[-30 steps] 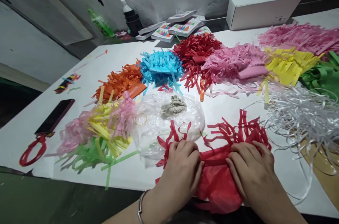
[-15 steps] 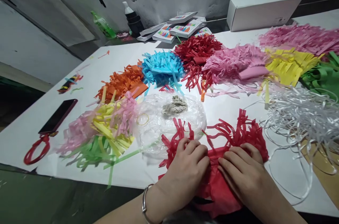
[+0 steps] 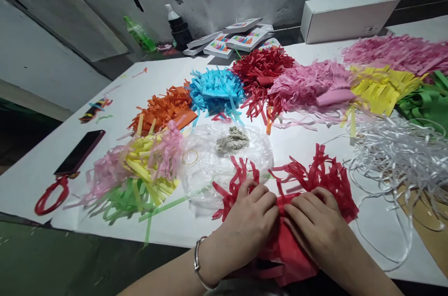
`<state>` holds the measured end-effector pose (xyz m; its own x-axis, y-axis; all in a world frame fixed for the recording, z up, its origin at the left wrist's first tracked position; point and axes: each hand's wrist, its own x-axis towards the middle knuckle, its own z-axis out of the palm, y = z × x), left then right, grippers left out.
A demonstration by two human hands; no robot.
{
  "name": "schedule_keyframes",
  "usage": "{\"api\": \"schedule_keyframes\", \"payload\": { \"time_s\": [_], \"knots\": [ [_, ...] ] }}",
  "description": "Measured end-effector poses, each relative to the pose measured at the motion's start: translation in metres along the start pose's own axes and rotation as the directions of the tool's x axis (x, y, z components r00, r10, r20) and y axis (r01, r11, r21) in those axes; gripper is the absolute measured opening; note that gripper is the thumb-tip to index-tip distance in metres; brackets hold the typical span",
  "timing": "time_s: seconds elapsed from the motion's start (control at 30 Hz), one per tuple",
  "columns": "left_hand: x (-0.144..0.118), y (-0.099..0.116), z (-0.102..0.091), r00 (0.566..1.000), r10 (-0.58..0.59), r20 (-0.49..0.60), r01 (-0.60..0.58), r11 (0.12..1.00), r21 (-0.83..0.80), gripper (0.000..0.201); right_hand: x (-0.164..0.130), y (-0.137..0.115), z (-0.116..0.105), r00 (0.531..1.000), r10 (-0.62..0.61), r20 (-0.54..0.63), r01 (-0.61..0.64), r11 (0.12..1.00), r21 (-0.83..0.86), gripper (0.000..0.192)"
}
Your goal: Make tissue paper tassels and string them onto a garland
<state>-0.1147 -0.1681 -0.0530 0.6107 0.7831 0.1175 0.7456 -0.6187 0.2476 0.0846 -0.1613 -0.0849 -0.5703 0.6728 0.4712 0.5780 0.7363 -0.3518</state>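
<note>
Red fringed tissue paper [image 3: 296, 258] lies at the table's front edge, its cut strips fanning out beyond both hands and its uncut part hanging toward me. My left hand [image 3: 250, 214] is closed on its left side, fingers curled into the paper. On the right side, my right hand [image 3: 315, 214] grips the same sheet, with the fingertips of both hands close together. The thumbs are hidden beneath the paper. Just beyond the hands is a clear plastic bag [image 3: 199, 170] with a grey crumpled lump [image 3: 234, 141] on it.
Orange [image 3: 161, 111], blue [image 3: 217, 88], dark red [image 3: 262, 72] and pink fringe bundles [image 3: 311, 81] line the white table. Tangled white string [image 3: 402, 160] lies right; a phone [image 3: 80, 152] lies left. Stacked flat boxes [image 3: 245, 39] and a white box [image 3: 350, 16] stand behind.
Both hands stay on the red tissue paper; the right hand has edged slightly left, nearer the left one. The whole view has shifted a little.
</note>
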Motion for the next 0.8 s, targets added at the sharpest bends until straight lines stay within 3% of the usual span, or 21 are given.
{"api": "schedule_keyframes", "payload": {
  "time_s": [0.13, 0.27, 0.4, 0.53, 0.8],
  "knots": [
    [-0.002, -0.002, 0.005, 0.998, -0.004, -0.061, 0.001, 0.999, -0.044, 0.012, 0.005, -0.005, 0.0, 0.997, -0.078, 0.002, 0.078, 0.994, -0.08, 0.034],
    [-0.004, -0.003, 0.008, 0.995, 0.018, -0.096, -0.025, 0.997, -0.072, 0.012, 0.007, -0.006, 0.0, 0.995, -0.095, -0.005, 0.094, 0.994, -0.059, 0.036],
    [-0.005, -0.006, 0.005, 0.995, 0.026, -0.097, -0.034, 0.997, -0.073, 0.021, -0.009, 0.007, -0.002, 0.995, -0.098, -0.002, 0.098, 0.995, -0.015, 0.034],
    [-0.01, -0.008, 0.003, 0.998, 0.016, -0.065, -0.022, 0.995, -0.094, 0.015, -0.03, 0.023, -0.003, 0.994, -0.097, -0.054, 0.097, 0.995, 0.002, 0.027],
    [-0.009, 0.006, -0.001, 0.985, -0.175, -0.005, 0.173, 0.978, -0.115, 0.008, -0.018, 0.007, -0.008, 0.983, 0.152, -0.097, -0.15, 0.988, 0.029, 0.024]
  ]
}}
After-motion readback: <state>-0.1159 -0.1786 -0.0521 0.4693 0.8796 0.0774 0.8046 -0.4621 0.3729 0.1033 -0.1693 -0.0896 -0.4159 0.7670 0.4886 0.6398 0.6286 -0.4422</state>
